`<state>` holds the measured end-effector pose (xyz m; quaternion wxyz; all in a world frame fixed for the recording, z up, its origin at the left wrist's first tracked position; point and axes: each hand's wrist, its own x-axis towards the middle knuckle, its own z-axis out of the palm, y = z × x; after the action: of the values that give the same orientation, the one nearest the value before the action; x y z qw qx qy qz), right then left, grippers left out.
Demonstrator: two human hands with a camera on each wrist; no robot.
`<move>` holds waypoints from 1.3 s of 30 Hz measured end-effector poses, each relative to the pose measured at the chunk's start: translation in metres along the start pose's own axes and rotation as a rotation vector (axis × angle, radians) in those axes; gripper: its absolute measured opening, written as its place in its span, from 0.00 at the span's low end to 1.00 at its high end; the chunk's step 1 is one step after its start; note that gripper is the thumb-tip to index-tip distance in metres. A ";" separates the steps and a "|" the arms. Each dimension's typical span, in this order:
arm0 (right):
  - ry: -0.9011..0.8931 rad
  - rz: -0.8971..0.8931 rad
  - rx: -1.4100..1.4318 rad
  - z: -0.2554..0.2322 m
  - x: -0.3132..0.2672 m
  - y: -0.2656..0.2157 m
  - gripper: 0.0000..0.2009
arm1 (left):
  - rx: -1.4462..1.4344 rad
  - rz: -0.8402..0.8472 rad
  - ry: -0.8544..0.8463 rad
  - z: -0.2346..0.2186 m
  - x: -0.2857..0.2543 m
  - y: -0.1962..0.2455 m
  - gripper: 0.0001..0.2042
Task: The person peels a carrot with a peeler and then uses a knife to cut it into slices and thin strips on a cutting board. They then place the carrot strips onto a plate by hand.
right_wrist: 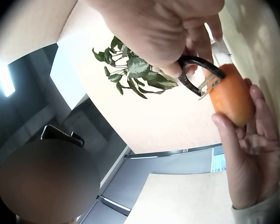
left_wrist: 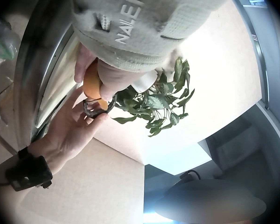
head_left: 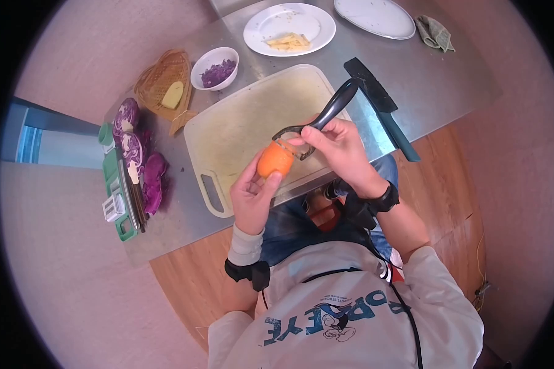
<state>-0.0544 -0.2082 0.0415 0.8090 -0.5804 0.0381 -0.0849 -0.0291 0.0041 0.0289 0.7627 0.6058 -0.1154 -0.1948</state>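
My left hand (head_left: 252, 198) holds a short, thick orange carrot (head_left: 274, 162) over the near part of the cutting board (head_left: 261, 104), thumb on one side and fingers on the other. In my right hand (head_left: 348, 157) is a black Y-shaped peeler (head_left: 338, 103), gripped near its head, with the handle pointing up and away. Its blade lies right at the carrot's upper end. The right wrist view shows the blade of the peeler (right_wrist: 209, 86) against the side of the carrot (right_wrist: 234, 98), whose surface looks smooth.
A dark cleaver (head_left: 375, 92) with a green handle lies right of the board, its handle past the table edge. Behind stand a bowl of shredded purple cabbage (head_left: 218, 72), a plate with pale strips (head_left: 255, 27) and another plate (head_left: 375, 15). Left are a wicker basket (head_left: 154, 77) and cut cabbage (head_left: 132, 150).
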 end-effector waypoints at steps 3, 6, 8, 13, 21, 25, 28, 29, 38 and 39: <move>0.032 -0.007 0.055 0.001 0.002 -0.001 0.10 | 0.044 0.033 -0.005 -0.001 0.001 -0.002 0.27; 0.090 -0.014 0.001 -0.005 0.009 0.001 0.10 | 0.071 0.057 -0.014 0.000 0.002 -0.002 0.25; 0.134 -0.007 -0.049 -0.010 0.009 0.001 0.11 | 0.054 0.051 -0.014 -0.001 0.001 -0.001 0.25; 0.072 0.026 0.109 -0.002 -0.003 -0.014 0.11 | -0.055 0.000 0.023 -0.003 0.002 -0.001 0.26; -0.029 -0.031 -0.038 0.014 -0.014 -0.001 0.11 | -0.053 0.015 0.064 0.000 0.002 0.000 0.26; -0.030 -0.097 -0.099 0.019 -0.014 0.002 0.10 | -0.047 -0.015 0.065 -0.004 0.002 -0.002 0.28; -0.017 -0.120 -0.077 0.022 -0.013 0.003 0.08 | -0.020 0.029 0.071 0.000 0.001 0.001 0.27; -0.017 -0.119 -0.078 0.023 -0.013 0.004 0.08 | -0.021 0.029 0.071 0.000 0.001 0.000 0.27; -0.012 -0.079 -0.149 0.022 -0.013 0.001 0.06 | 0.023 0.026 0.043 -0.002 0.002 0.002 0.30; -0.013 -0.076 -0.148 0.022 -0.013 0.000 0.06 | 0.022 0.027 0.044 -0.001 0.001 0.002 0.29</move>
<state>-0.0636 -0.1850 0.0478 0.7604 -0.6400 0.0166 -0.1087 -0.0271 0.0047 0.0301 0.7608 0.6168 -0.1091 -0.1699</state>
